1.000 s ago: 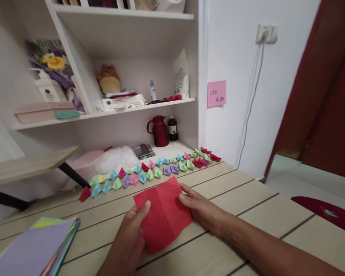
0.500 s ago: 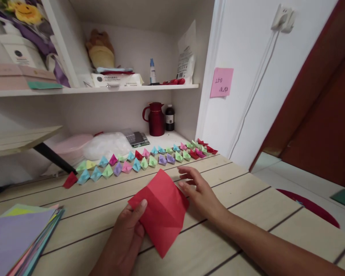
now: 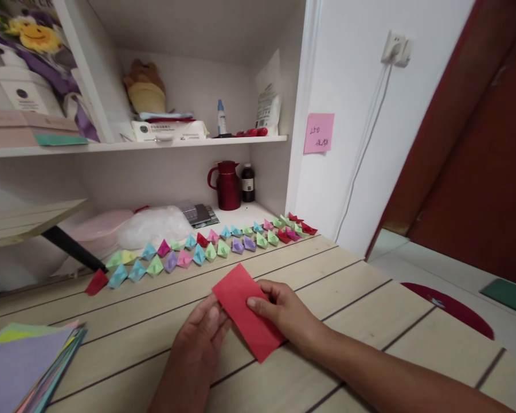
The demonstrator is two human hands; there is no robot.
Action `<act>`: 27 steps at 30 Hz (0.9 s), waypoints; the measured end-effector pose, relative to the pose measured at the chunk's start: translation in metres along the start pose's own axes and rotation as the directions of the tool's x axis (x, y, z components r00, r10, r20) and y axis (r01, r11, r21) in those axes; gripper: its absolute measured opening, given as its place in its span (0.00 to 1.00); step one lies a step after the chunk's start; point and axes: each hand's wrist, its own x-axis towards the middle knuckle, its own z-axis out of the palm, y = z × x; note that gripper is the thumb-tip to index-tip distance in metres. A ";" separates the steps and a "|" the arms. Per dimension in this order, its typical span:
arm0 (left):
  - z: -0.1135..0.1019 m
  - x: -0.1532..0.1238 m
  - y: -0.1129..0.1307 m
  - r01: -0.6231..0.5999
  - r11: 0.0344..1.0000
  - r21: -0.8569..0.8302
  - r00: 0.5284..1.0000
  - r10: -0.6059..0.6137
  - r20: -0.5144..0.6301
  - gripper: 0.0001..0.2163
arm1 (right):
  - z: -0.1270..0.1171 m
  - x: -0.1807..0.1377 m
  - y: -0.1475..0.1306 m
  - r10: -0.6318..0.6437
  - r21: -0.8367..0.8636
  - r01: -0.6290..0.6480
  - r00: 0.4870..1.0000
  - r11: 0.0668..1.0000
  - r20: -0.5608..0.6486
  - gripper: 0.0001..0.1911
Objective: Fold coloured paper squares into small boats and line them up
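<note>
A sheet of red paper point(image 3: 245, 310), folded to a narrow rectangle, is held tilted just above the wooden table point(image 3: 348, 355). My right hand point(image 3: 284, 312) grips its right edge, thumb on top and fingers behind. Along the left edge lies my left hand point(image 3: 200, 335), its fingers stretched out and touching the paper, the fingertips partly hidden behind it. Its thumb is off the sheet. Beyond the hands, small folded paper boats point(image 3: 198, 256) in many colours stand in two rows along the table's back edge.
A stack of coloured paper point(image 3: 23, 367) lies at the front left. Behind the boats are a clear plastic bag point(image 3: 155, 225), a dark red jug point(image 3: 229, 186) and a dark bottle point(image 3: 248, 183). A white shelf point(image 3: 241, 141) runs above them. A pink note point(image 3: 319, 133) is stuck on the wall.
The red paper has gone from opened out to folded over into a narrow rectangle. My right hand has taken hold of it; my left thumb has come off it. The view has shifted slightly.
</note>
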 end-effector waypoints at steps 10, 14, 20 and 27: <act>-0.023 0.027 -0.001 -0.112 0.976 0.185 0.987 0.130 -0.091 0.30 | -0.014 0.002 -0.001 0.199 0.382 -0.213 0.977 0.899 0.078 0.22; -0.011 0.017 -0.005 -0.092 0.968 0.231 0.996 0.092 0.008 0.40 | -0.012 0.000 0.004 0.148 0.302 -0.181 0.981 0.936 0.129 0.25; -0.002 0.001 0.001 -0.021 0.930 0.368 0.998 0.044 -0.052 0.15 | -0.010 -0.004 0.002 0.145 0.237 -0.212 0.951 0.948 0.273 0.22; -0.008 -0.005 0.012 0.203 0.943 0.262 0.974 -0.221 0.039 0.13 | -0.021 0.002 0.008 0.009 0.123 -0.031 0.985 0.992 0.175 0.23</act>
